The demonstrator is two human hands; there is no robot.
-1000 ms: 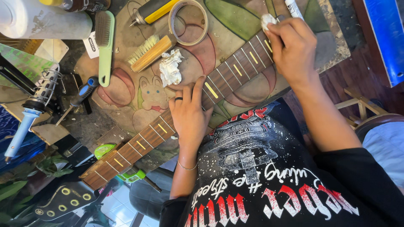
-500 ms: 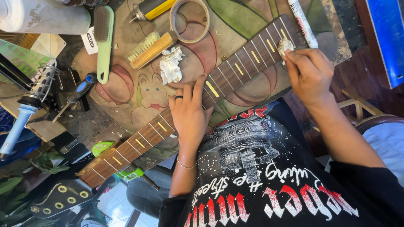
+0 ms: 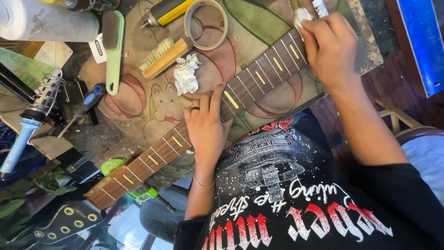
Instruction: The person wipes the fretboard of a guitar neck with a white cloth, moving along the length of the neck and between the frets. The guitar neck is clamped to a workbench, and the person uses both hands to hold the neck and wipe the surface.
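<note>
Both hands on the guitar neck (image 3: 240, 88) (right fingers (image 3: 319, 34) curled around cloth (image 3: 301, 15)).

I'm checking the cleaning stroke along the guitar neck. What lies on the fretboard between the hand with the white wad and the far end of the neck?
The left hand lies flat across the fretboard, between the right hand with its white wad and the far frets.

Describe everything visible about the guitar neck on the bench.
The guitar neck lies diagonally across the worktable, its dark headstock with gold rings at lower left. Its fretboard looks like brown wood, crossed by thin metal frets and set with pale yellow bar inlays. The left hand presses flat on its middle; the right hand holds a white wad against its upper end.
</note>
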